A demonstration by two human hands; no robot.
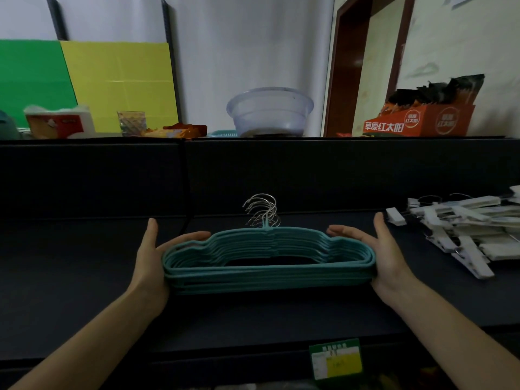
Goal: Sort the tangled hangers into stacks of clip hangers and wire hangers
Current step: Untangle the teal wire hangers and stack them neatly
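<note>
Lying at the middle of the head view, the stack of teal wire hangers [253, 277] rests on the dark counter [84, 277], its silver hooks [263, 209] pointing toward the top of the frame. The left hand [149, 257] and right hand [387, 254] flank the stack, palms against its two ends. Each grip is wide, with fingers nearly straight along the hangers' shoulders and thumbs raised. At the right edge a pile of white clip hangers [461, 229] lies apart from the stack. Higher up stand a clear bowl [270, 111] and an orange box [419, 122].
</note>
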